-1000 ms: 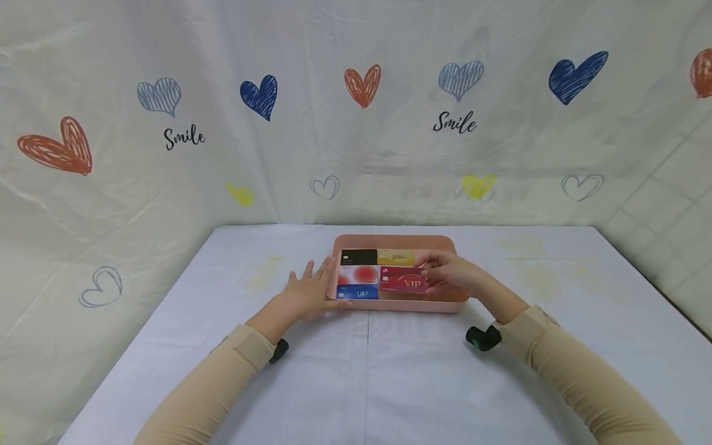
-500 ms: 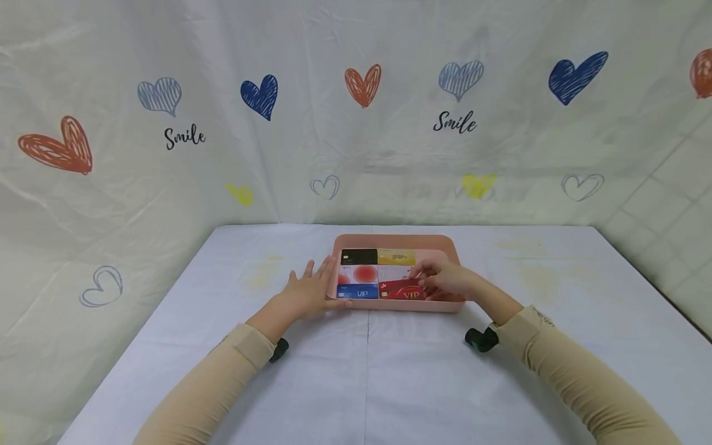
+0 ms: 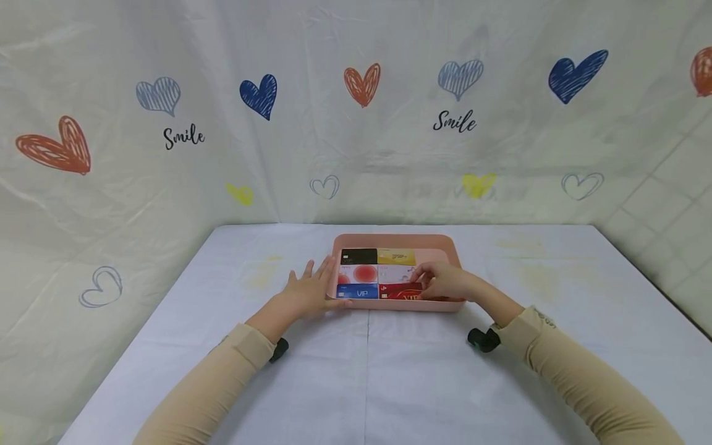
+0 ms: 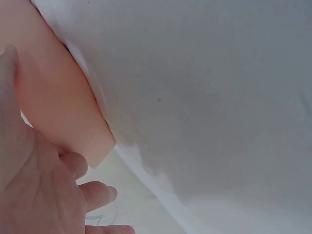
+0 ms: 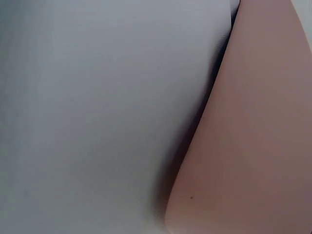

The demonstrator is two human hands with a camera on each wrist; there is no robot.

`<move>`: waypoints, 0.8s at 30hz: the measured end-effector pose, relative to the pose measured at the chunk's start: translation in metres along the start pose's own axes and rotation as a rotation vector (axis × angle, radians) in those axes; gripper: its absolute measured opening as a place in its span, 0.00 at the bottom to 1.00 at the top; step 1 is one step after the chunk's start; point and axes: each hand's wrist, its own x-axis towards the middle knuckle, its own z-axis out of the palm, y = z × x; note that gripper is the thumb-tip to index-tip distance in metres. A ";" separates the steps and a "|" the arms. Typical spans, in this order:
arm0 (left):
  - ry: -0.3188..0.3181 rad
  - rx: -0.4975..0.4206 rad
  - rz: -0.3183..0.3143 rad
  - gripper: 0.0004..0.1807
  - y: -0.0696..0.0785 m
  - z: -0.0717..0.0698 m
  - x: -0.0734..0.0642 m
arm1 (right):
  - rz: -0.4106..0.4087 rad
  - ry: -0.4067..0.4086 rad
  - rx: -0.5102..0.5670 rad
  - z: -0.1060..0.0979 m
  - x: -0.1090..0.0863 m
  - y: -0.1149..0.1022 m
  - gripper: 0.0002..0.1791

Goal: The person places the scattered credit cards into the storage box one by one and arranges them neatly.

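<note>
A shallow pink tray (image 3: 389,305) holds several cards in two columns. At its left side my left hand (image 3: 303,295) has its fingers spread, fingertips along the left rim and thumb by the front edge. In the left wrist view that hand (image 4: 39,175) lies against the tray's pink outer wall (image 4: 63,97). My right hand (image 3: 445,282) reaches over the tray's right part and holds a red VIP card (image 3: 392,292) near its right end, thumb by the front edge. This card lies in the front right spot, its right end covered by the fingers.
Other cards are black (image 3: 358,256), gold (image 3: 396,256), white with red circles (image 3: 361,274), pale with pink marks (image 3: 394,273), and blue (image 3: 356,291). A white cloth (image 3: 367,371) covers the table. Behind hangs a curtain (image 3: 311,142) printed with hearts.
The right hand lowers the red card toward the front of the tray, uncovering the pale card behind it. Its fingers then shift slightly left on it. The left hand stays put.
</note>
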 end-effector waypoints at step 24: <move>0.000 -0.028 -0.005 0.62 -0.002 0.002 0.003 | -0.020 0.012 -0.214 0.005 0.000 -0.009 0.20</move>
